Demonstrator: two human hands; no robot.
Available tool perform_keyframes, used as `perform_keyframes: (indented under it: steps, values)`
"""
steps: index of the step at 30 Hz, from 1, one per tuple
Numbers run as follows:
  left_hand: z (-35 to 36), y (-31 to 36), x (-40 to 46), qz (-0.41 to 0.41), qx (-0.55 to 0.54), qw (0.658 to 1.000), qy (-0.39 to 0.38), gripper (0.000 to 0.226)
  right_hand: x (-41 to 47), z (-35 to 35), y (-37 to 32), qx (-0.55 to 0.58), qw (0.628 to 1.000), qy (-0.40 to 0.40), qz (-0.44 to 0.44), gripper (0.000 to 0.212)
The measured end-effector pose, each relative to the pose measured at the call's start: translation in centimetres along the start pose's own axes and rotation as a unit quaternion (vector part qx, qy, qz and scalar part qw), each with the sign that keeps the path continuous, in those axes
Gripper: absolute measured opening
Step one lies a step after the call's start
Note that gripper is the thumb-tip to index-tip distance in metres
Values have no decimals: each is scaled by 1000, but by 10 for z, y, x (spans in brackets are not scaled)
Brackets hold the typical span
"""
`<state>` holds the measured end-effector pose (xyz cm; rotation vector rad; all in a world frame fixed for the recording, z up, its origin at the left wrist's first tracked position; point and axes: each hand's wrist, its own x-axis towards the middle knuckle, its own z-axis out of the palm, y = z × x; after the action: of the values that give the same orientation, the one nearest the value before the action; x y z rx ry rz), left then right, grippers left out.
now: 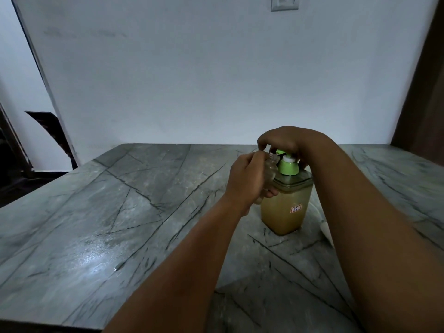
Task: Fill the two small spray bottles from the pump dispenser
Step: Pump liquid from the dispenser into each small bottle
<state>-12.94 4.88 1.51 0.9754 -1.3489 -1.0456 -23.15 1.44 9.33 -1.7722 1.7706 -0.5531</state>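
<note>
Head view: the square clear plastic pump dispenser (286, 207) of amber liquid, green pump head on top, stands upright on the grey veined marble table (120, 212). The left hand (247, 181) grips a small clear spray bottle (271, 169), uncapped, just left of the dispenser, its open neck tilted under the nozzle, evidently to catch the liquid. The right hand (286, 140) curls over the pump head, placed to press it; no second bottle is visible.

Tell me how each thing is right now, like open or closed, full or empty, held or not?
small bottle: uncapped, looks empty, tilted, mouth at the green spout.
pump dispenser: standing upright on the table, mostly full of yellowish liquid.
pump head: under the right hand.
left hand: grips the small bottle.
right hand: rests curled over the pump head.
</note>
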Motion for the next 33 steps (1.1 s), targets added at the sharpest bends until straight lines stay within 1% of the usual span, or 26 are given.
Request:
perform_keyframes:
  steps: [3,4,7,11,21,26,30,33]
  values:
    - [0,0,0,2,-3,1000,1,36,-3,1,0,-9,1000,0,3,20]
    - [0,-1,0,2,-3,1000,1,37,-3,1,0,-7,1000,0,4,18]
    - [0,0,-1,2,-2,1000,1,36,-3,-4,1,23,1000,-5,6,24]
    - [0,0,0,1,1,1000,1,35,-1,-7,2,68,998,-1,0,25]
    - [0,-2,1,7,-7,1000,3,34,0,0,0,19,1000,-5,-5,14]
    - [-1,-3,2,9,-1,1000,-2,38,1,1,1,4,1000,8,-11,19]
    - [-1,-4,1,15,-5,1000,-2,37,4,-2,2,48,998,8,-30,21]
    - [0,-4,0,21,-6,1000,4,36,5,-5,5,90,995,-12,-37,24]
